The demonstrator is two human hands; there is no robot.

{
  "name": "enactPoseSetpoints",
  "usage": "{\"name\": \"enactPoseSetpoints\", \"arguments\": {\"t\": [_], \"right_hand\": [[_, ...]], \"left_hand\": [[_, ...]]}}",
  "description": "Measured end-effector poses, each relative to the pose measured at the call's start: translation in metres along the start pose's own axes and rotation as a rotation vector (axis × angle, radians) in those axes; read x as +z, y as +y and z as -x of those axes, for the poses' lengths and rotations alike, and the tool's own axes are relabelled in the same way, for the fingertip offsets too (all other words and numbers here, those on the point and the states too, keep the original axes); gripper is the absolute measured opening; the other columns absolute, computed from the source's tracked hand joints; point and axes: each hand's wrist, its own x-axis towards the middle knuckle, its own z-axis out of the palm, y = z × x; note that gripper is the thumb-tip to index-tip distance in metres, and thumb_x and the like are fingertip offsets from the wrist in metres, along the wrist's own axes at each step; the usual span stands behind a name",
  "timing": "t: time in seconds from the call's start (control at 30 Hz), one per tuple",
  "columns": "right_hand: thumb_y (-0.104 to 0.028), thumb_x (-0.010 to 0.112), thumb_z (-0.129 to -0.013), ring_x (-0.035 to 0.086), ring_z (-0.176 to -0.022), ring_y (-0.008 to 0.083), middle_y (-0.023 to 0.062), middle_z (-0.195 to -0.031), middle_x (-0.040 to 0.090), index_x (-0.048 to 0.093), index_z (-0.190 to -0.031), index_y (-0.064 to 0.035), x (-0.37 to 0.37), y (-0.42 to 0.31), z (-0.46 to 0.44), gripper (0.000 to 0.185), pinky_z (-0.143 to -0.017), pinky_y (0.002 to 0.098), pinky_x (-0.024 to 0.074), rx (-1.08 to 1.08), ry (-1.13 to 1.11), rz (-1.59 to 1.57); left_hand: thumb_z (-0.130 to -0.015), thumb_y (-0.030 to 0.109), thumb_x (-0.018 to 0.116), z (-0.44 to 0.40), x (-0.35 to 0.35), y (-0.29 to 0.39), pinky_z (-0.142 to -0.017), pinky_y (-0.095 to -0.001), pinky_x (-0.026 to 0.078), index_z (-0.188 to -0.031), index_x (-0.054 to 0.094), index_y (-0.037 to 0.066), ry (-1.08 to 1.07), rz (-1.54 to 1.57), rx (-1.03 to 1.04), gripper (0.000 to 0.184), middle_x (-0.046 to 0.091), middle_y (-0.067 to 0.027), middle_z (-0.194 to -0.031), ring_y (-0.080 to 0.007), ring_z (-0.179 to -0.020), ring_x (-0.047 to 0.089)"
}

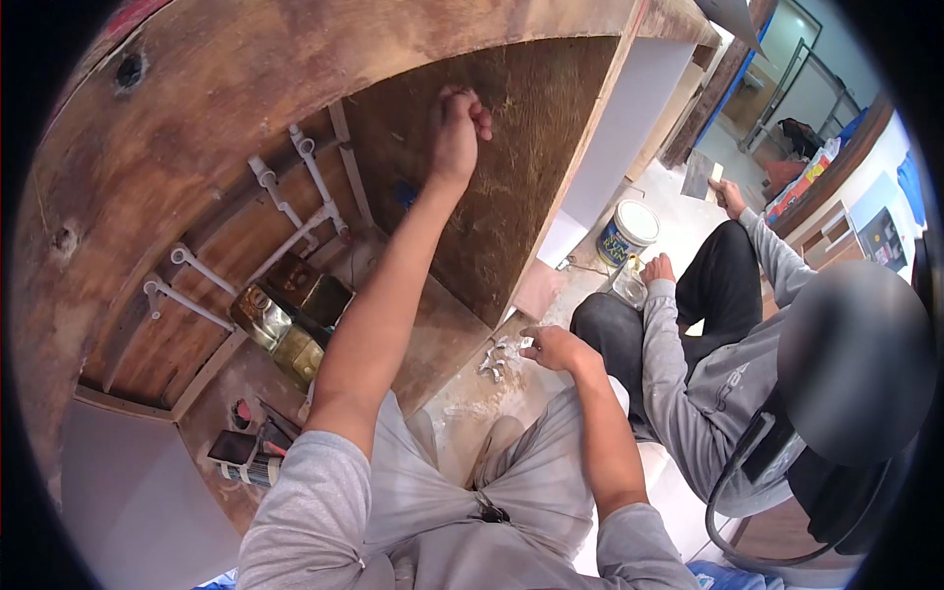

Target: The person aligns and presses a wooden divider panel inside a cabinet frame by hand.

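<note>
My left hand [458, 136] is raised against the brown wooden panel [511, 167] inside the curved cabinet. Its fingers are curled closed, and whatever they hold, if anything, is hidden. Lower down, my right hand [558, 349] is closed with thumb and fingers brought together beside crumpled whitish scraps [500, 360] on the floor. A bit of white shows at its fingertips, too small to name.
White pipes [313, 167] and metal cans [285, 339] are inside the cabinet. To my right sits a co-worker [723, 364] with a flat metal blade [699, 177] and a clear container [629, 285]. A paint bucket [629, 232] stands near them.
</note>
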Motion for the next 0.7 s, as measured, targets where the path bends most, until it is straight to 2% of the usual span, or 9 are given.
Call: {"name": "enactPoseSetpoints", "arguments": {"t": [0.03, 0.13, 0.23, 0.33, 0.43, 0.53, 0.57, 0.63, 0.7], "right_hand": [[-0.036, 0.060, -0.091, 0.060, -0.107, 0.0350, 0.0204, -0.113, 0.065, 0.049, -0.133, -0.0063, 0.001, 0.000, 0.000, 0.053, -0.092, 0.0401, 0.0473, -0.001, 0.001, -0.007], [-0.036, 0.060, -0.091, 0.061, -0.107, 0.0349, 0.0205, -0.112, 0.065, 0.050, -0.133, -0.0063, 0.000, -0.001, -0.001, 0.052, -0.092, 0.0403, 0.0474, -0.009, 0.011, 0.002], [-0.036, 0.060, -0.090, 0.061, -0.106, 0.0349, 0.0205, -0.112, 0.065, 0.050, -0.133, -0.0065, 0.000, -0.002, -0.001, 0.052, -0.091, 0.0404, 0.0476, -0.015, 0.009, 0.007], [-0.036, 0.061, -0.090, 0.061, -0.106, 0.0356, 0.0211, -0.111, 0.065, 0.051, -0.131, -0.0063, 0.002, 0.000, -0.003, 0.051, -0.091, 0.0412, 0.0474, -0.022, 0.015, 0.000], [-0.036, 0.061, -0.089, 0.060, -0.105, 0.0382, 0.0232, -0.109, 0.064, 0.058, -0.123, -0.0051, 0.006, 0.005, -0.004, 0.046, -0.090, 0.0444, 0.0465, -0.028, 0.047, -0.038], [-0.036, 0.061, -0.088, 0.060, -0.103, 0.0389, 0.0237, -0.107, 0.064, 0.061, -0.118, -0.0040, 0.008, 0.009, -0.008, 0.044, -0.090, 0.0451, 0.0466, -0.013, 0.042, -0.024], [-0.036, 0.061, -0.088, 0.060, -0.103, 0.0389, 0.0237, -0.106, 0.065, 0.062, -0.117, -0.0037, 0.008, 0.010, -0.009, 0.044, -0.089, 0.0451, 0.0468, -0.008, 0.038, -0.015], [-0.036, 0.062, -0.088, 0.061, -0.102, 0.0389, 0.0237, -0.105, 0.065, 0.062, -0.117, -0.0036, 0.010, 0.009, -0.010, 0.043, -0.089, 0.0449, 0.0471, -0.009, 0.040, -0.013], [-0.035, 0.062, -0.087, 0.061, -0.102, 0.0389, 0.0239, -0.105, 0.065, 0.062, -0.118, -0.0040, 0.007, 0.003, -0.003, 0.043, -0.089, 0.0447, 0.0473, -0.021, 0.051, -0.029]], "left_hand": [[-0.095, 0.015, 0.048, -0.001, -0.002, 0.004, -0.056, -0.0287, 0.042, -0.094, 0.051, 0.006, -0.018, 0.142, -0.041, 0.010, 0.050, -0.0008, -0.068, -0.0126, -0.063, 0.050], [-0.094, 0.021, 0.056, -0.001, -0.012, 0.008, -0.053, -0.0260, 0.041, -0.092, 0.052, 0.007, -0.068, 0.173, -0.120, 0.015, 0.049, 0.0008, -0.067, -0.0100, -0.060, 0.049], [-0.089, 0.025, 0.067, 0.009, -0.008, 0.010, -0.049, -0.0228, 0.042, -0.077, 0.051, 0.009, -0.057, -0.165, 0.004, 0.026, 0.052, 0.0024, -0.067, -0.0071, -0.056, 0.053], [-0.084, 0.026, 0.074, 0.014, -0.011, 0.007, -0.053, -0.0209, 0.045, -0.078, 0.058, 0.005, -0.068, -0.274, 0.035, 0.027, 0.061, -0.0014, -0.069, -0.0076, -0.060, 0.058], [-0.085, 0.020, 0.071, 0.035, -0.018, 0.013, -0.056, -0.0213, 0.048, -0.084, 0.066, 0.000, -0.167, -0.312, -0.080, 0.021, 0.068, -0.0061, -0.074, -0.0083, -0.063, 0.062], [-0.090, 0.012, 0.061, 0.089, -0.039, 0.009, -0.063, -0.0252, 0.053, -0.092, 0.070, -0.004, -0.428, -0.435, -0.243, 0.018, 0.070, -0.0103, -0.081, -0.0132, -0.070, 0.066], [-0.092, 0.010, 0.057, 0.107, -0.047, 0.005, -0.065, -0.0262, 0.054, -0.095, 0.069, -0.005, -0.549, -0.457, -0.385, 0.019, 0.071, -0.0114, -0.084, -0.0139, -0.072, 0.067], [-0.095, 0.005, 0.049, 0.145, -0.067, -0.015, -0.069, -0.0272, 0.055, -0.114, 0.062, -0.007, -0.638, -0.406, -0.635, 0.026, 0.069, -0.0138, -0.097, -0.0156, -0.079, 0.068], [-0.094, 0.003, 0.048, 0.172, -0.085, -0.036, -0.072, -0.0278, 0.055, -0.119, 0.058, -0.007, -0.719, -0.513, -0.745, 0.029, 0.069, -0.0153, -0.099, -0.0170, -0.082, 0.069]]}}
